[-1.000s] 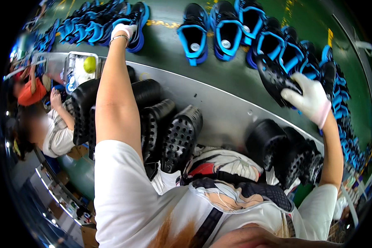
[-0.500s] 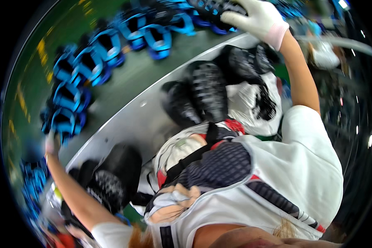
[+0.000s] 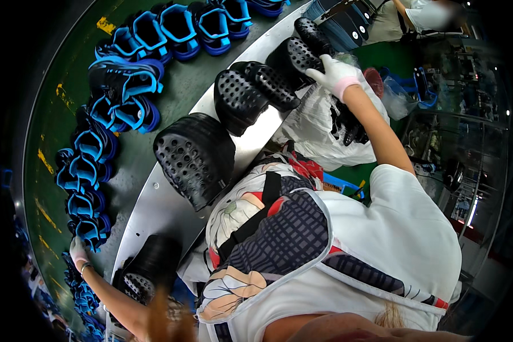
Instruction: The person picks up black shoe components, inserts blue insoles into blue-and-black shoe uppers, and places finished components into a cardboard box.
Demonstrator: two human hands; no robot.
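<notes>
Black inserts (image 3: 300, 55) just beside right hand (image 3: 337, 76); blue-trimmed shoe (image 3: 89, 231) beside left hand (image 3: 78, 251); hands' grip unclear.

Shoes (image 3: 117, 74) are lining the flat surface (image 3: 176, 94), 8 through 12 o'clock. Stacks of perforated pieces (image 3: 195, 157) are sitting on the metal ledge (image 3: 154, 191), wearer's side, 8 to 1. Plastic bag (image 3: 310, 128) is lying at 2, below right hand (image 3: 335, 75).

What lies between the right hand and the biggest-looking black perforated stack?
In the head view, other black perforated pieces sit on the metal ledge between the right hand and that stack.
</notes>
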